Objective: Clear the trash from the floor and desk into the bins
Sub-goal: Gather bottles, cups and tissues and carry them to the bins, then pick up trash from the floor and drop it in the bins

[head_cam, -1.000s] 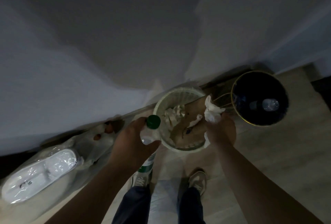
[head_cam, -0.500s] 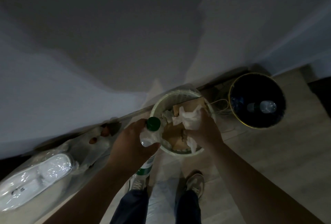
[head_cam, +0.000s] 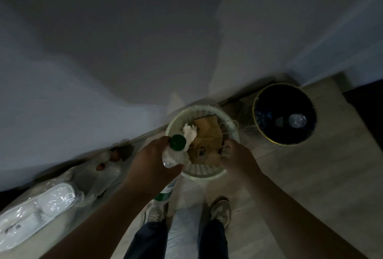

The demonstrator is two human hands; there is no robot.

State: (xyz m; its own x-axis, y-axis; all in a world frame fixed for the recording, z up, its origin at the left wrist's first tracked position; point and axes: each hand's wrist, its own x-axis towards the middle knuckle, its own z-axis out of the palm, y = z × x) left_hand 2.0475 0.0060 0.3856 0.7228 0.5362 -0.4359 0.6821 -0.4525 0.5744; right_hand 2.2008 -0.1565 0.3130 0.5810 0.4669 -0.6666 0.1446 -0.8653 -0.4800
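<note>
grips bottle in left hand; pinches tissue in right hand fingers at 4 o'clock rim of white bin. release further inside.

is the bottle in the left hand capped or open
Capped: a green cap sits on the neck of the bottle that the left hand grips.

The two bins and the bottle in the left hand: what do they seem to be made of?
Pale bin: probably matte white plastic, with a moulded lattice wall. Dark bin: perhaps metal, judging by its thin golden rim. Bottle: clear glossy plastic, green cap.
</note>
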